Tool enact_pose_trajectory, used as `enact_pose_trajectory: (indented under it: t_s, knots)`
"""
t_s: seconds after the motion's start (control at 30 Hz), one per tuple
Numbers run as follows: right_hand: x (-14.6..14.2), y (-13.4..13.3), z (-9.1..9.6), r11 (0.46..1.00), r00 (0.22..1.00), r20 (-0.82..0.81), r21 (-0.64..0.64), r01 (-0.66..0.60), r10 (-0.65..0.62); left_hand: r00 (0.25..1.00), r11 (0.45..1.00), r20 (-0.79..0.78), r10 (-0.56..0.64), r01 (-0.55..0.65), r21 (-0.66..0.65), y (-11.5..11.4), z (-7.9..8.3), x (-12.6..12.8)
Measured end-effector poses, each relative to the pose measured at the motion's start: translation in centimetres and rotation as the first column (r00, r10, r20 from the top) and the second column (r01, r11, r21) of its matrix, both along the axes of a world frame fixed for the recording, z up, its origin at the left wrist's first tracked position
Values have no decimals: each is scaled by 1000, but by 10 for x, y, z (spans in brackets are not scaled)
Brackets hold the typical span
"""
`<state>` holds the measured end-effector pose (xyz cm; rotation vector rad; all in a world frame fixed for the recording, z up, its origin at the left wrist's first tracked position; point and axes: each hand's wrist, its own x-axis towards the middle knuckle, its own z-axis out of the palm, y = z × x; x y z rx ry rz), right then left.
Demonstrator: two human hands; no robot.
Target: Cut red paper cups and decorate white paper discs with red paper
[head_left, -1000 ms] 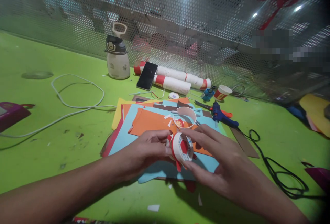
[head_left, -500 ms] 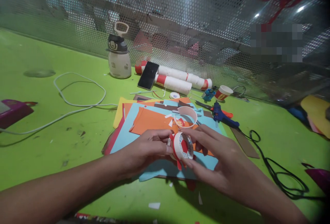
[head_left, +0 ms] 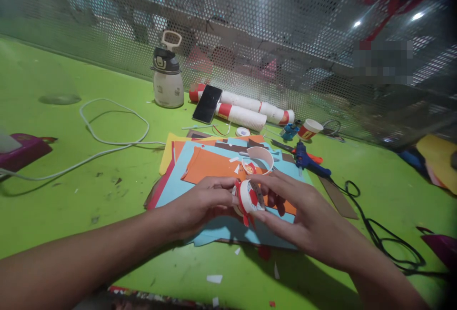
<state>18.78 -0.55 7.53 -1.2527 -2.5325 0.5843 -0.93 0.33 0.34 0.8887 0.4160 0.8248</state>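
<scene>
Both hands hold a cut paper cup piece (head_left: 250, 198), white with red trim and a red shape on its round base. My left hand (head_left: 202, 203) pinches it from the left, thumb and fingers closed on its side. My right hand (head_left: 303, 219) grips it from the right, thumb under it and fingers curled over its top. The hands hover above a stack of coloured paper sheets (head_left: 210, 167), orange on light blue. A cut white cup ring (head_left: 257, 160) lies on the sheets just behind the hands.
A blue glue gun (head_left: 307, 160) with a black cord (head_left: 385, 243) lies right of the sheets. At the back stand a white bottle (head_left: 167, 79), a phone (head_left: 207, 104) leaning on stacked paper cups (head_left: 250, 110), and a small cup (head_left: 309, 128). A white cable (head_left: 107, 131) loops left.
The cup piece has turned in my hands so its round face shows more edge-on. The hands have shifted slightly up and away over the sheets.
</scene>
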Motion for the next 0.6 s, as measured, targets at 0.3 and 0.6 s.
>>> enact_pose_trajectory:
  t_s: [0.3, 0.6]
  knots:
    - [0, 7, 3, 997, 995, -101, -79, -27, 19, 999, 997, 37, -22, 25, -68, 1, -5, -1]
    - [0, 4, 3, 1000, 994, -113, 31, -2, 6, 995, 998, 98, -1, 8, -70, 0, -1, -2]
